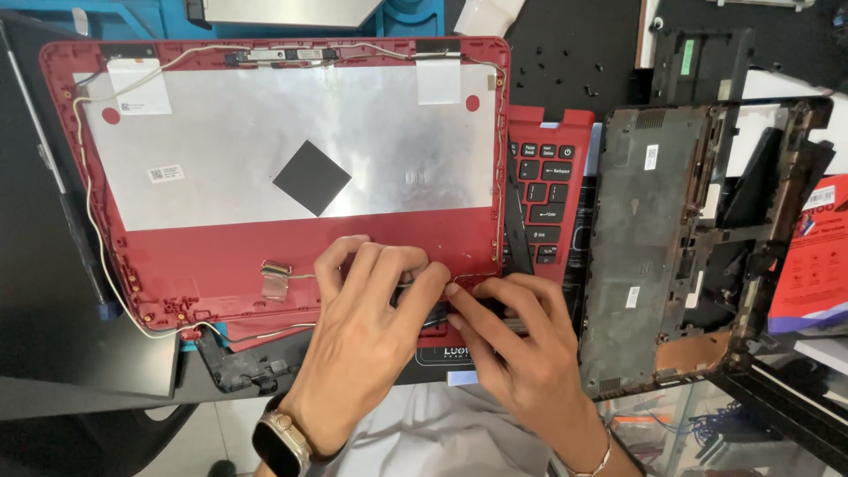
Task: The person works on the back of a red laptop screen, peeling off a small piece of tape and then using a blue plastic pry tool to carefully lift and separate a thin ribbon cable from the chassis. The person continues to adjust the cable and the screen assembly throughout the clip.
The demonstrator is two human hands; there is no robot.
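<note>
The red lid (265, 256) lies inner side up on the bench, its foil sheet (291, 141) bearing a black diamond pad (311, 177) and a white cable (88, 221) routed along the rim. Both hands meet at the lid's lower right corner: the left hand (367, 336) and the right hand (521, 344) pinch a small black part (435, 311) between their fingertips, just beside the lid's bottom edge. To the right lie a red keyboard section (552, 185) and, beyond it, the dark base shell (671, 247).
</note>
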